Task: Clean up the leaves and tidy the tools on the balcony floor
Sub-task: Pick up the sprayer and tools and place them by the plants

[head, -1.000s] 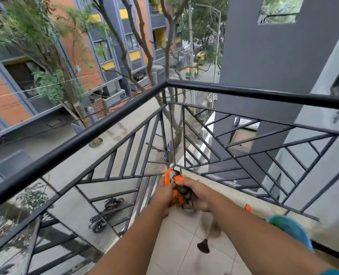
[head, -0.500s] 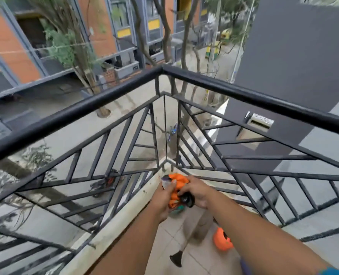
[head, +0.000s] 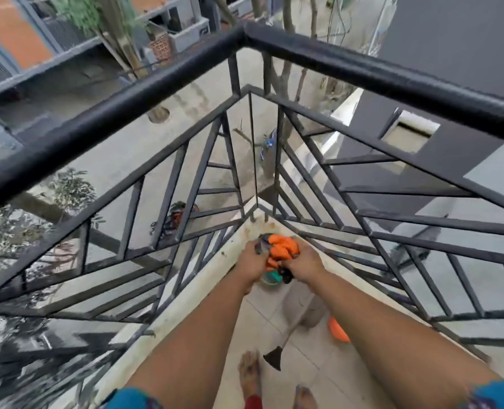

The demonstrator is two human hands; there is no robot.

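My left hand [head: 252,262] and my right hand [head: 302,262] are close together over the balcony corner. Both grip one bundle: an orange, glove-like thing [head: 281,247] with dark tool handles [head: 286,274] sticking out underneath. My left hand's fingers also curl round a small dark grey piece at the bundle's left edge. Just below the bundle is a teal container [head: 271,279], mostly hidden by it. A small hand tool with a dark triangular blade [head: 273,359] lies on the tiled floor [head: 306,376]. I cannot make out any leaves on the floor.
A black metal railing [head: 162,84] meets at the corner above a pale ledge [head: 186,293]. An orange object [head: 337,330] lies by the right ledge. My bare feet [head: 249,376] stand near the blade. The street lies far below.
My view has tilted down towards the corner floor. Both hands have kept hold of the orange bundle and now sit lower, over the teal container. The floor tool and my feet have come into view.
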